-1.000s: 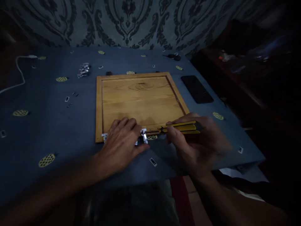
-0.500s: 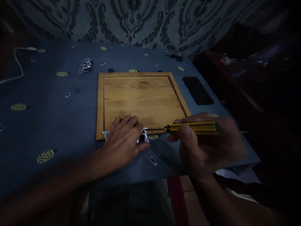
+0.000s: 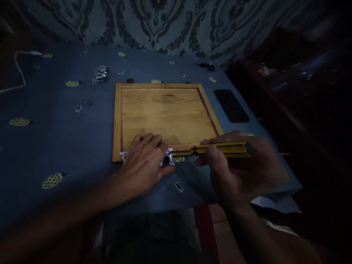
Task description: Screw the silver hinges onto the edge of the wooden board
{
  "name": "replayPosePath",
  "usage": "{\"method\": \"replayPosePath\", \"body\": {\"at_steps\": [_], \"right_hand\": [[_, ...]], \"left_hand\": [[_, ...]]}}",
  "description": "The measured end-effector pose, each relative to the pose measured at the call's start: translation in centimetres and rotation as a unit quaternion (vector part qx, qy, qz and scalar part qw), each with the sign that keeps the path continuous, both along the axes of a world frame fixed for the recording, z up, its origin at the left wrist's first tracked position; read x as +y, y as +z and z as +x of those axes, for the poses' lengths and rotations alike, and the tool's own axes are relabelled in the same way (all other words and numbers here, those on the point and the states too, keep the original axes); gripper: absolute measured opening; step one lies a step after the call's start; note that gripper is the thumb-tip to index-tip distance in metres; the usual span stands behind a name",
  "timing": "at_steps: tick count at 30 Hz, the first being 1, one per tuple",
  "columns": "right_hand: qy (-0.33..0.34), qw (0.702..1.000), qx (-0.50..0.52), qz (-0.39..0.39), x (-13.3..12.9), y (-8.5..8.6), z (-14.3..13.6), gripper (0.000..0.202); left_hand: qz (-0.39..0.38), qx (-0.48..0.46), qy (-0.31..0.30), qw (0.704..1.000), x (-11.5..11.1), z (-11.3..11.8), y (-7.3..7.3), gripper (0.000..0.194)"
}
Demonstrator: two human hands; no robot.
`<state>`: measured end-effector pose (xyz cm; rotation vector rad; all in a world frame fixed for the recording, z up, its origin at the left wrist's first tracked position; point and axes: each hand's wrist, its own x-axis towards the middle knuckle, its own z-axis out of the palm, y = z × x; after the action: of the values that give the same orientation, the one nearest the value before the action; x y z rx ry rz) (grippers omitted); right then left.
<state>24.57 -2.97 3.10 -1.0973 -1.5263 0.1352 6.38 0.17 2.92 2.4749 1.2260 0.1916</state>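
A framed wooden panel (image 3: 165, 117) lies on the blue patterned cloth. At its near edge my left hand (image 3: 145, 161) is closed over a metal hinge (image 3: 170, 157), pressing it against the frame; part of the hinge is hidden under the fingers. My right hand (image 3: 239, 165) grips the yellow and black handle of a screwdriver (image 3: 222, 148). The screwdriver lies nearly level, its shaft pointing left along the near frame edge, with the tip at the hinge. Another metal piece (image 3: 123, 156) shows just left of my left hand.
Several metal hinges (image 3: 100, 74) lie in a pile behind the panel's left corner. Small screws (image 3: 81, 116) are scattered to the left. A black phone (image 3: 231, 106) rests at the right, keys (image 3: 206, 66) at the back, and a white cable (image 3: 20, 69) at the far left.
The screwdriver and my right hand have shifted slightly left, and the tip now meets the hinge. My left hand stays in place.
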Motion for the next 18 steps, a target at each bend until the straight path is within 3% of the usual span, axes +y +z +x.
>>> {"method": "replayPosePath", "body": {"at_steps": [18], "right_hand": [[0.012,0.999,0.030,0.034,-0.02,0.39,0.46,0.013]], "left_hand": [[0.014,-0.025,0.003,1.000,-0.17,-0.18,-0.58,0.031]]}}
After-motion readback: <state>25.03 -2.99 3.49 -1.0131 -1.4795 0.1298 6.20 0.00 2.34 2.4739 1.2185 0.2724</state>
